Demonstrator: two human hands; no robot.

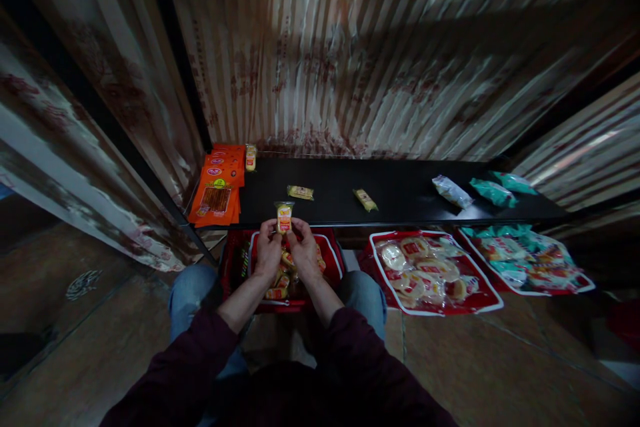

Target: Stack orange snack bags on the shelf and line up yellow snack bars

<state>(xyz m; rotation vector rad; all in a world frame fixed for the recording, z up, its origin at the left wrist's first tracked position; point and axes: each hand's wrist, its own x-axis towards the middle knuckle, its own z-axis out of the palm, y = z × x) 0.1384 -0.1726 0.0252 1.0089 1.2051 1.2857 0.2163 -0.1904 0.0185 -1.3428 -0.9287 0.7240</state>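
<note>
We hold a small yellow plastic-wrapped packet with a red-and-white label (285, 217) upright, just in front of the near edge of a long black shelf (400, 180). Our left hand (269, 250) pinches it from the left with the fingers bent, and our right hand (304, 250) pinches it from the right in the same way.

Beneath our hands sits a red basket with a white rim (337, 255), holding more yellow packets. To its right we see a second red white-rimmed basket (479, 298) of round pale cakes in clear wrap, and beyond that a third red white-rimmed basket (565, 293) of teal-and-white packets.

On the shelf, overlapping flat orange packets (219, 197) lie at the left end, with a yellow-and-red packet (251, 158) just beside them. Two slim yellow-green packets lie apart near the middle; a silvery-white packet (451, 191) and two teal packets lie towards the right.
</note>
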